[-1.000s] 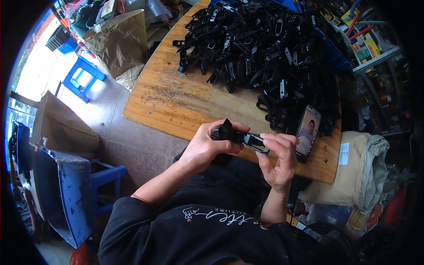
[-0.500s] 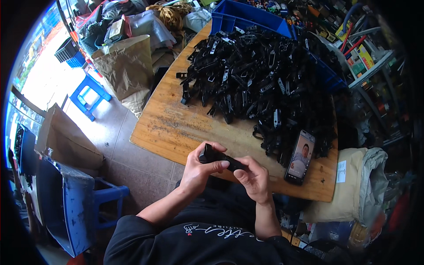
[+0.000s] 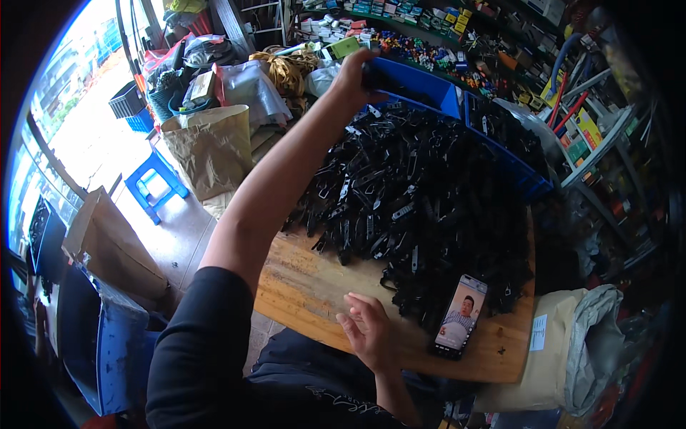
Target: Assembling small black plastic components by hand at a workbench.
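Note:
My left arm reaches far forward, and my left hand (image 3: 351,84) is at the left end of a blue bin (image 3: 446,96) behind the pile. A dark piece (image 3: 370,74) shows between its thumb and fingers; its outline is partly hidden. Above the table's near edge, my right hand (image 3: 368,330) holds nothing, with its fingers loosely apart. A large heap of black strap-like pieces (image 3: 400,193), some with pale metal-looking parts, covers much of the wooden table (image 3: 300,282). Dark pieces also lie inside the blue bin.
A phone (image 3: 461,318) showing a person on its screen stands at the table's right, against the heap. Another blue bin (image 3: 525,171) holds black pieces. Paper sacks (image 3: 207,154), a blue stool (image 3: 153,186) and a blue crate (image 3: 118,350) are to the left; a tan sack (image 3: 554,329) stands right.
Both hands were together on a black piece near my body. My left hand has moved forward to the blue bin with a dark piece; my right hand has let go. The view has shifted.

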